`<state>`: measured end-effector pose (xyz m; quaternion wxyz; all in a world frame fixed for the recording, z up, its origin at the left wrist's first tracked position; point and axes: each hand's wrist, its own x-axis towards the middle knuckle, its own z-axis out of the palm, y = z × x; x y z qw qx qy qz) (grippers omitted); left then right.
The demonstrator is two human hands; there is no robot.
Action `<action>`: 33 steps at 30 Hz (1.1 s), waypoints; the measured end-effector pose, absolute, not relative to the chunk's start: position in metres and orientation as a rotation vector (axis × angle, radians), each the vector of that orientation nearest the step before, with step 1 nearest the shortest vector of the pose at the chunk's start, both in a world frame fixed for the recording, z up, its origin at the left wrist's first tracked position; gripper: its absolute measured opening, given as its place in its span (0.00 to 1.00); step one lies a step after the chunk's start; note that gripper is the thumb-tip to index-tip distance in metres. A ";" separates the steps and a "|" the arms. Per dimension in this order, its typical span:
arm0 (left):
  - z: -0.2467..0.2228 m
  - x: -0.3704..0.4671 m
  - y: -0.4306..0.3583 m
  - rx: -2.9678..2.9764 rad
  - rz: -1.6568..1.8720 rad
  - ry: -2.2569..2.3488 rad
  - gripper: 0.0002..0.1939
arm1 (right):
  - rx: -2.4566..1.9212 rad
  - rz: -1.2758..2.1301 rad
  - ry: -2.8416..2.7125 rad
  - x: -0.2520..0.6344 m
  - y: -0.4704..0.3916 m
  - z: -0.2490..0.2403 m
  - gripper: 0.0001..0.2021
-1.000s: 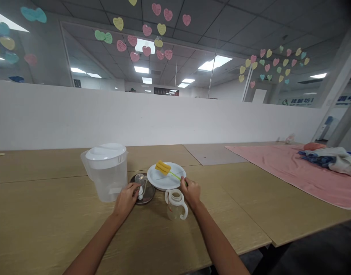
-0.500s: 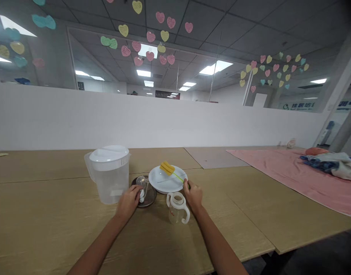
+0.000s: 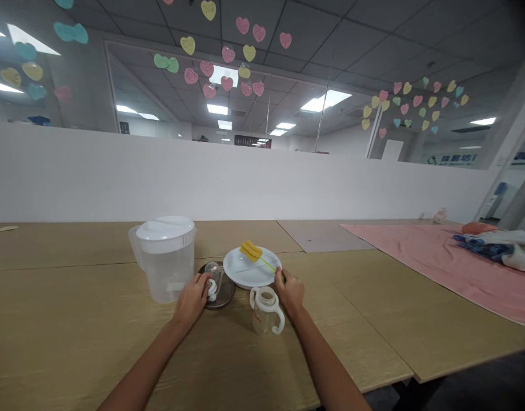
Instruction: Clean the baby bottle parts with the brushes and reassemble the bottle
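Tan table (image 3: 228,365). Pitcher (image 3: 165,268) left. White dish (image 3: 244,275); dark tray (image 3: 225,294) beside it. Bottle (image 3: 264,321) upright in front. Sponge brush (image 3: 251,250): right hand (image 3: 290,291) clamped on handle, head over dish, presumably to catch drips. White parts (image 3: 212,290) on tray: left hand (image 3: 192,298) at them, can't tell if pinching.

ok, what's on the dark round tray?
On the dark tray: a clear dome-shaped piece and small white parts. The left hand covers part of the tray's left side; anything beneath it can't be seen.

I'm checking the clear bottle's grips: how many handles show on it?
2: one white handle on the bottle's left, another on its right. Any behind it may be hidden.
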<state>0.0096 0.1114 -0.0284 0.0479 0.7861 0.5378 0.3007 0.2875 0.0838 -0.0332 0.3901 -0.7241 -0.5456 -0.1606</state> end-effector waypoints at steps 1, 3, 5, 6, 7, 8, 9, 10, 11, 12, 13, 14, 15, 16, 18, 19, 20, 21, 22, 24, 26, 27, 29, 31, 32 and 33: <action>-0.029 0.009 0.112 2.397 0.924 1.626 0.14 | -1.840 -0.410 -1.391 0.287 0.084 -0.033 0.27; -0.030 0.009 0.113 2.402 0.950 1.582 0.13 | -1.839 -0.415 -1.393 0.287 0.084 -0.033 0.27; -0.032 0.008 0.115 2.414 0.988 1.534 0.13 | -1.839 -0.418 -1.385 0.287 0.083 -0.032 0.27; -0.033 0.008 0.116 2.421 1.009 1.509 0.13 | -1.839 -0.417 -1.383 0.287 0.083 -0.032 0.26; -0.035 0.008 0.117 2.425 1.033 1.488 0.14 | -1.839 -0.416 -1.383 0.287 0.083 -0.031 0.26; -0.036 0.008 0.117 2.424 1.054 1.469 0.14 | -1.838 -0.414 -1.386 0.287 0.083 -0.031 0.25; -0.037 0.008 0.118 2.419 1.070 1.455 0.15 | -1.837 -0.412 -1.390 0.287 0.083 -0.031 0.25; -0.039 0.007 0.118 2.411 1.076 1.446 0.15 | -1.835 -0.412 -1.393 0.287 0.083 -0.030 0.25; -0.040 0.007 0.119 2.405 1.078 1.438 0.15 | -1.833 -0.415 -1.396 0.287 0.083 -0.030 0.25; -0.041 0.007 0.119 2.402 1.079 1.434 0.16 | -1.829 -0.419 -1.399 0.287 0.083 -0.030 0.25; -0.042 0.007 0.120 2.406 1.076 1.433 0.16 | -1.825 -0.424 -1.400 0.287 0.083 -0.030 0.26; -0.043 0.007 0.121 2.417 1.073 1.434 0.16 | -1.820 -0.428 -1.402 0.287 0.083 -0.030 0.26; -0.044 0.006 0.122 2.432 1.071 1.439 0.17 | -1.814 -0.433 -1.405 0.287 0.083 -0.030 0.27; -0.044 0.006 0.123 2.448 1.068 1.445 0.17 | -1.808 -0.437 -1.410 0.286 0.083 -0.030 0.27; -0.044 0.005 0.124 2.476 1.059 1.456 0.17 | -1.805 -0.445 -1.413 0.286 0.083 -0.031 0.27; -0.044 0.005 0.124 2.483 1.053 1.460 0.18 | -1.806 -0.449 -1.413 0.286 0.083 -0.031 0.27; -0.043 0.005 0.124 2.485 1.046 1.465 0.18 | -1.808 -0.454 -1.414 0.286 0.083 -0.031 0.27; -0.042 0.005 0.124 2.483 1.036 1.474 0.18 | -1.812 -0.459 -1.414 0.287 0.083 -0.031 0.27; -0.041 0.005 0.124 2.477 1.025 1.486 0.18 | -1.816 -0.464 -1.416 0.287 0.084 -0.031 0.27; -0.038 0.005 0.122 2.460 0.998 1.520 0.17 | -1.822 -0.468 -1.423 0.287 0.084 -0.031 0.26; -0.035 0.006 0.120 2.446 0.966 1.550 0.17 | -1.826 -0.464 -1.426 0.287 0.084 -0.032 0.24; -0.034 0.007 0.118 2.443 0.952 1.561 0.17 | -1.826 -0.463 -1.427 0.287 0.084 -0.032 0.24; -0.031 0.008 0.116 2.446 0.925 1.580 0.17 | -1.825 -0.469 -1.425 0.287 0.084 -0.032 0.24; -0.029 0.009 0.114 2.451 0.895 1.609 0.17 | -1.817 -0.478 -1.431 0.286 0.084 -0.032 0.25; -0.028 0.009 0.113 2.452 0.872 1.626 0.17 | -1.812 -0.482 -1.434 0.286 0.084 -0.032 0.25; -0.027 0.009 0.112 2.451 0.846 1.644 0.17 | -1.808 -0.483 -1.435 0.286 0.084 -0.032 0.26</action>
